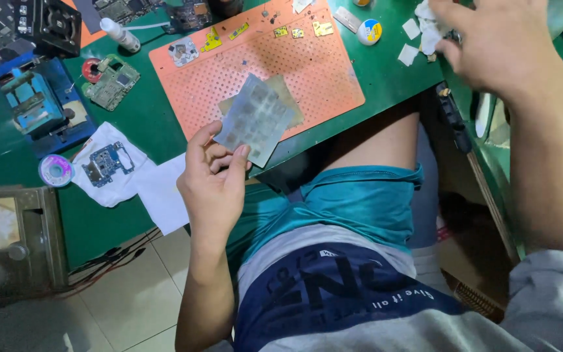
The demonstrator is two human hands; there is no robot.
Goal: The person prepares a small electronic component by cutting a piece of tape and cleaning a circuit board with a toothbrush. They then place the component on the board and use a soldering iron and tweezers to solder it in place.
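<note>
Two thin metal stencils (259,117) are pinched narrowly at their lower corner by the left hand (213,182); beyond this grip, slipping or bending is possible. The right hand's (500,42) grip cannot be told.

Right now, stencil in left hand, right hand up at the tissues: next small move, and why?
Probably bring the right hand back with a tissue scrap to the metal stencil. The left hand holds the stencil up by one corner above the orange mat, its face exposed, and the right fingers are already on the scraps.
</note>
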